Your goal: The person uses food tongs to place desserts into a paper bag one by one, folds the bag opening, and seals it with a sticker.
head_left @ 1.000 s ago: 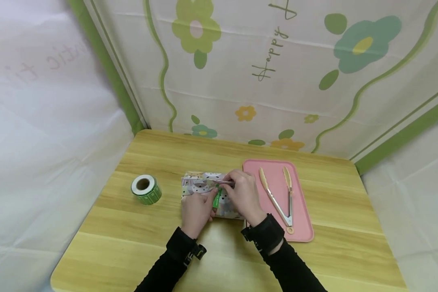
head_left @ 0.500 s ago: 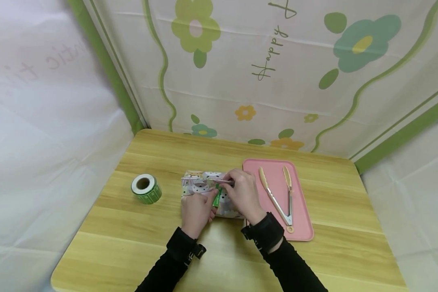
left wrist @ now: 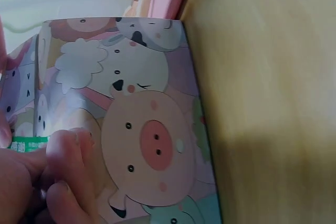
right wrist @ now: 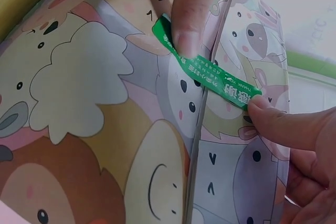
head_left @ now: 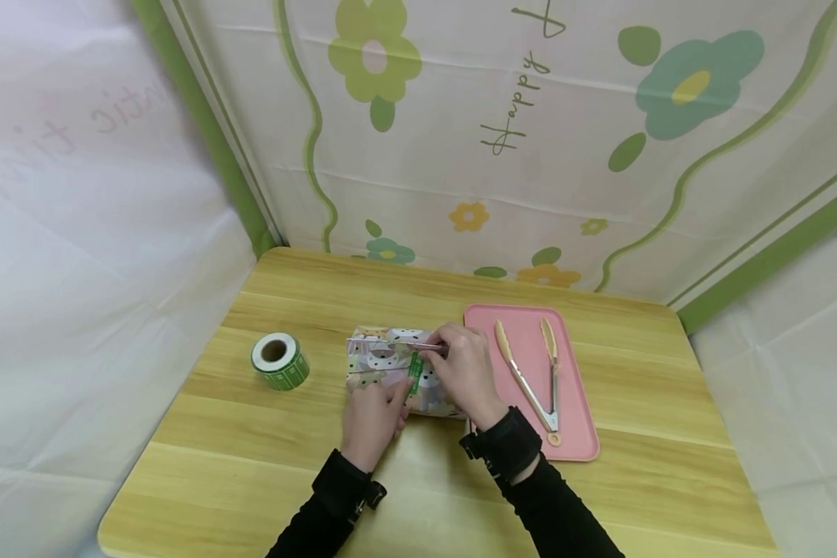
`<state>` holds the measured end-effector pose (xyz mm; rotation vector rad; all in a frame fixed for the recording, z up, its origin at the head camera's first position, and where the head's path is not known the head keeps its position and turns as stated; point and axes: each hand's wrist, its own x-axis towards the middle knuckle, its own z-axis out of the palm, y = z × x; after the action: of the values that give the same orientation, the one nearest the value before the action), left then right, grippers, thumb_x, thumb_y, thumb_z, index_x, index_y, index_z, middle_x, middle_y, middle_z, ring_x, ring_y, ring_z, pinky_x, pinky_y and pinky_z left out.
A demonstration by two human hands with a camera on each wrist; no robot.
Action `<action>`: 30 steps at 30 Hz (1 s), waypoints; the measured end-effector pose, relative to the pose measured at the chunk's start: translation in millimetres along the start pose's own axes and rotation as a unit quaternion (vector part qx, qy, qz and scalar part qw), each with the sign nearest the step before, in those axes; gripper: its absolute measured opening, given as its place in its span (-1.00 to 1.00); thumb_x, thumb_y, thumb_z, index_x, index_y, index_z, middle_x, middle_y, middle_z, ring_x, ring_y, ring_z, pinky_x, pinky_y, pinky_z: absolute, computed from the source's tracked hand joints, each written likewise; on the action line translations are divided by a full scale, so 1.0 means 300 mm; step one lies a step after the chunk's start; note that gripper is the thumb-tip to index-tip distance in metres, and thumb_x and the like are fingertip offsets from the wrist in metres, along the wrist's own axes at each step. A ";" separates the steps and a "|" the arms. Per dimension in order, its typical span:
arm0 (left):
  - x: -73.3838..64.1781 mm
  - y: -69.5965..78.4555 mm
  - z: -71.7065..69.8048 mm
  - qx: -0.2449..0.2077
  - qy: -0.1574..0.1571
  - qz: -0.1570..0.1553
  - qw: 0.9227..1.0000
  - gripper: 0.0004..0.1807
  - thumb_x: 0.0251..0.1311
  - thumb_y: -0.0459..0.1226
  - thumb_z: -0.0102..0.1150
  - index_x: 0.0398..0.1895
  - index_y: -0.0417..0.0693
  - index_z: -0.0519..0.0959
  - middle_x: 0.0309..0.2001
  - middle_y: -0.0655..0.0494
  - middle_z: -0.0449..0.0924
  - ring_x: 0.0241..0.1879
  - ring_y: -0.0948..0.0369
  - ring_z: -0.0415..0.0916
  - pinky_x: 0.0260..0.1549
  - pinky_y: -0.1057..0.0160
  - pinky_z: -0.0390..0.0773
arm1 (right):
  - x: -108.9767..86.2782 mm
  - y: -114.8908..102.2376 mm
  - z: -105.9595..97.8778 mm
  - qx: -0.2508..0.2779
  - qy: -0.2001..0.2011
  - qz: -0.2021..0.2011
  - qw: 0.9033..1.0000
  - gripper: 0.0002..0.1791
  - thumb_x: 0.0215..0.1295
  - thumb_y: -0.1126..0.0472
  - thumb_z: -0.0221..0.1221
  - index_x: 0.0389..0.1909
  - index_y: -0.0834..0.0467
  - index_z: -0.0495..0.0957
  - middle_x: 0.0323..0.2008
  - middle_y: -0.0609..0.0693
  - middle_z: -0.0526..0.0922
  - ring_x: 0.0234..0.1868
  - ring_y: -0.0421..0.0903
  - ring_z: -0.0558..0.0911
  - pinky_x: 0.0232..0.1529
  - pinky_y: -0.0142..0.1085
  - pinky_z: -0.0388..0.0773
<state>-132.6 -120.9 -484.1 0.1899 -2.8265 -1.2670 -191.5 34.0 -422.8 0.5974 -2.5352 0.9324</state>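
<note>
A package (head_left: 380,360) covered in cartoon animal print lies on the table. A green sticker (right wrist: 220,80) crosses the edge of its flap; the sticker's far end lifts off the surface. My left hand (head_left: 372,415) presses a straight digit on the middle of this sticker. In the left wrist view, other fingers (left wrist: 65,150) of that hand bend over the print. My right hand (head_left: 463,372) pinches the package's upper edge: its thumb (right wrist: 286,121) sits on the sticker's near end, with fingers behind the edge.
Left of the package stands a roll of green stickers (head_left: 279,361). A pink tray (head_left: 579,387) to the right bears metal tongs (head_left: 537,395) with beige tips. The wooden table (head_left: 251,480) meets a flower-print curtain (head_left: 418,155) at the back.
My left hand has slid slightly left and toward the body along the sticker, which now lies lower and flatter on the package. My right hand stays at the upper edge.
</note>
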 end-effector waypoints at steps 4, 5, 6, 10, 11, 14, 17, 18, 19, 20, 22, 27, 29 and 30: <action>-0.007 -0.006 -0.007 0.007 -0.004 0.022 1.000 -0.38 0.37 0.14 0.05 -0.90 0.23 0.53 -0.88 0.40 0.37 -0.88 0.38 0.36 -0.73 0.23 0.34 | -0.003 -0.001 -0.002 0.001 0.003 0.001 1.000 -0.83 0.01 0.29 0.50 -0.44 0.14 0.67 -0.46 -0.07 0.64 -0.43 -0.16 0.60 0.01 -0.06 0.37; -0.008 -0.006 -0.009 0.011 -0.005 0.027 1.000 -0.39 0.37 0.14 0.05 -0.89 0.23 0.52 -0.88 0.41 0.36 -0.87 0.38 0.36 -0.73 0.23 0.34 | -0.004 0.000 -0.002 0.001 0.004 0.002 1.000 -0.83 0.01 0.29 0.50 -0.44 0.14 0.67 -0.46 -0.07 0.64 -0.43 -0.17 0.60 0.01 -0.06 0.37; -0.008 -0.005 -0.011 0.014 -0.005 0.032 0.999 -0.39 0.37 0.14 0.05 -0.88 0.22 0.53 -0.88 0.42 0.35 -0.86 0.38 0.36 -0.74 0.23 0.34 | -0.004 0.001 -0.002 0.002 0.005 0.003 1.000 -0.83 0.01 0.30 0.50 -0.44 0.14 0.67 -0.46 -0.07 0.65 -0.43 -0.17 0.61 0.01 -0.06 0.37; -0.003 0.002 -0.020 0.029 -0.002 0.058 0.998 -0.38 0.36 0.08 0.11 -0.92 0.19 0.46 -0.89 0.46 0.28 -0.83 0.37 0.30 -0.79 0.27 0.24 | -0.005 0.006 -0.008 0.004 0.002 -0.001 1.000 -0.83 0.02 0.29 0.50 -0.42 0.14 0.67 -0.44 -0.06 0.65 -0.43 -0.17 0.61 0.02 -0.06 0.37; -0.001 0.007 -0.023 0.032 0.002 0.068 0.997 -0.38 0.35 0.06 0.14 -0.93 0.19 0.42 -0.89 0.46 0.24 -0.83 0.37 0.26 -0.80 0.29 0.20 | -0.006 0.008 -0.011 0.005 -0.001 -0.006 1.000 -0.83 0.03 0.28 0.50 -0.40 0.14 0.68 -0.43 -0.06 0.65 -0.42 -0.17 0.60 0.02 -0.06 0.37; 0.003 0.022 -0.032 0.038 0.023 0.103 0.994 -0.41 0.32 0.01 0.21 -0.91 0.21 0.35 -0.87 0.46 0.16 -0.83 0.39 0.15 -0.80 0.33 0.07 | -0.007 0.013 -0.030 0.017 -0.016 -0.023 0.999 -0.85 0.10 0.27 0.46 -0.35 0.15 0.68 -0.38 -0.04 0.65 -0.36 -0.14 0.60 0.03 -0.05 0.38; 0.006 0.040 -0.046 0.037 0.057 0.153 0.986 -0.52 0.30 -0.05 0.24 -0.82 0.24 0.45 -0.83 0.45 0.20 -0.81 0.43 0.12 -0.78 0.36 0.05 | -0.011 0.021 -0.060 0.035 -0.026 -0.036 0.998 -0.87 0.19 0.27 0.39 -0.27 0.20 0.68 -0.30 0.00 0.67 -0.25 -0.07 0.60 0.01 -0.06 0.41; 0.007 0.046 -0.052 0.036 0.069 0.171 0.982 -0.59 0.30 -0.07 0.25 -0.77 0.23 0.53 -0.80 0.46 0.26 -0.79 0.45 0.15 -0.78 0.37 0.09 | -0.014 0.024 -0.073 0.039 -0.026 -0.035 0.998 -0.86 0.22 0.26 0.37 -0.24 0.21 0.68 -0.27 0.02 0.67 -0.21 -0.05 0.60 0.05 -0.04 0.40; 0.007 0.050 -0.058 0.036 0.081 0.191 0.978 -0.64 0.30 -0.10 0.26 -0.70 0.20 0.59 -0.77 0.44 0.32 -0.77 0.47 0.18 -0.77 0.39 0.13 | -0.017 0.027 -0.085 0.042 -0.023 -0.033 0.998 -0.86 0.25 0.26 0.35 -0.21 0.22 0.68 -0.25 0.03 0.67 -0.18 -0.03 0.60 0.04 -0.04 0.40; 0.007 0.053 -0.066 0.037 0.093 0.209 0.973 -0.69 0.30 -0.13 0.26 -0.65 0.15 0.64 -0.74 0.42 0.36 -0.75 0.47 0.21 -0.76 0.39 0.16 | -0.021 0.031 -0.098 0.043 -0.017 -0.030 0.998 -0.85 0.27 0.26 0.33 -0.19 0.24 0.68 -0.23 0.05 0.67 -0.19 -0.02 0.59 0.01 -0.04 0.41; 0.007 0.057 -0.081 0.042 0.114 0.245 0.962 -0.78 0.29 -0.18 0.26 -0.53 0.03 0.70 -0.67 0.35 0.45 -0.70 0.46 0.29 -0.71 0.41 0.26 | -0.030 0.039 -0.124 0.039 -0.003 -0.019 0.999 -0.83 0.30 0.26 0.30 -0.16 0.26 0.67 -0.19 0.07 0.66 -0.17 0.00 0.58 0.01 -0.03 0.41; 0.012 0.060 -0.127 0.062 0.156 0.327 0.930 -0.88 0.24 -0.30 0.28 -0.38 -0.19 0.70 -0.50 0.11 0.58 -0.57 0.31 0.47 -0.60 0.37 0.45 | -0.065 0.064 -0.190 0.038 0.041 0.012 0.998 -0.83 0.34 0.27 0.25 -0.13 0.26 0.66 -0.10 0.11 0.64 -0.01 0.05 0.56 0.07 -0.05 0.40; 0.019 0.063 -0.147 0.067 0.161 0.358 0.917 -0.88 0.23 -0.33 0.27 -0.32 -0.24 0.68 -0.41 0.01 0.63 -0.49 0.23 0.55 -0.53 0.33 0.53 | -0.083 0.080 -0.216 0.035 0.062 0.014 0.997 -0.84 0.33 0.29 0.25 -0.12 0.27 0.66 -0.07 0.12 0.62 0.04 0.08 0.53 0.12 -0.06 0.36; 0.023 0.064 -0.158 0.068 0.161 0.373 0.911 -0.87 0.22 -0.34 0.27 -0.28 -0.26 0.68 -0.36 -0.03 0.63 -0.44 0.19 0.58 -0.48 0.29 0.56 | -0.093 0.091 -0.230 0.036 0.072 0.011 0.997 -0.83 0.33 0.30 0.25 -0.12 0.28 0.65 -0.07 0.14 0.62 0.04 0.10 0.53 0.16 -0.05 0.34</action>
<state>-137.3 -144.5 -438.3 -0.5729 -2.3144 -0.7741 -168.4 106.6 -401.2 0.5052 -2.3942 1.0388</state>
